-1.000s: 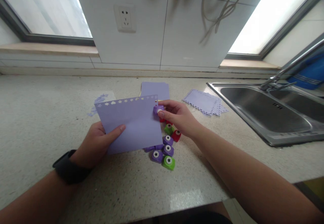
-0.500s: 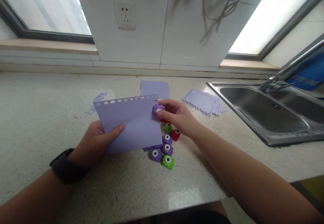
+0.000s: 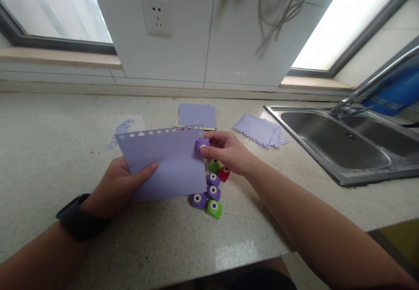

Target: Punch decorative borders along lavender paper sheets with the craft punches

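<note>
A sheet of purple paper (image 3: 170, 163) is tilted up above the counter, with a row of shapes punched along its top edge. My left hand (image 3: 121, 183) grips its left side, thumb on the front face, fingers hidden behind. Between the thumb and fingers of my right hand (image 3: 227, 150) is a purple craft punch (image 3: 201, 144), set on the sheet's right edge near the top corner. Below and beside the paper lie several more punches: a green punch (image 3: 214, 209), a purple punch (image 3: 198, 200) and a red punch (image 3: 224, 173) among them.
Behind the sheet lies a stack of plain purple paper (image 3: 197, 115). Punched sheets (image 3: 255, 129) fan out to the right, beside the steel sink (image 3: 340, 150) with its tap (image 3: 343, 105). Small purple paper scraps (image 3: 124, 126) are piled at the left.
The right hand and its punch have shifted slightly down the sheet's right edge. The paper tilts a little differently, and the whole view has moved slightly.
</note>
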Demonstrator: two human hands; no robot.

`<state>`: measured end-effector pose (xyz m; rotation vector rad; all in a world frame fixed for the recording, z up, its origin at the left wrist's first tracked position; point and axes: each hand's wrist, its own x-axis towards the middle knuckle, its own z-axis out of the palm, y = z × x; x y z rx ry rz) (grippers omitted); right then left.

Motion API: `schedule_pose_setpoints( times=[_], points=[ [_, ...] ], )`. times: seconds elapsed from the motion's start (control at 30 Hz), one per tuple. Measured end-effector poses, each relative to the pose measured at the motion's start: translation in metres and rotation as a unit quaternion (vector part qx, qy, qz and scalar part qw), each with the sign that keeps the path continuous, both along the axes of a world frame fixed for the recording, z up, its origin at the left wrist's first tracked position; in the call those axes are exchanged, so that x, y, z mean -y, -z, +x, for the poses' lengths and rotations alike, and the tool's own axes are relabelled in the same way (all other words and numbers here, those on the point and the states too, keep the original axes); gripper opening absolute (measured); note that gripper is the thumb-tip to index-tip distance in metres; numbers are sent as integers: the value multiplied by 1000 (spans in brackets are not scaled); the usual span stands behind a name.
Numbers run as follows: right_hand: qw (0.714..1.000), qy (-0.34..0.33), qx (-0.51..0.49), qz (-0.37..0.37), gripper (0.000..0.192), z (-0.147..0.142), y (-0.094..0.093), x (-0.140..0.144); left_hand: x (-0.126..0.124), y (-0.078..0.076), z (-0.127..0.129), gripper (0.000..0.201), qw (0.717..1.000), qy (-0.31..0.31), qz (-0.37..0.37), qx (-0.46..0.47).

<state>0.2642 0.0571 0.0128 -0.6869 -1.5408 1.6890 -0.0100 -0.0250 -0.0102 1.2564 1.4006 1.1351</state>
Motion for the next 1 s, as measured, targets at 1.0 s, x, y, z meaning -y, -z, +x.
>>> schedule_pose_setpoints(
  times=[1.0],
  points=[
    [1000,2,1,-25,39,-4,-6,10,1,4,-4,44,999,45,10,-2]
  ],
)
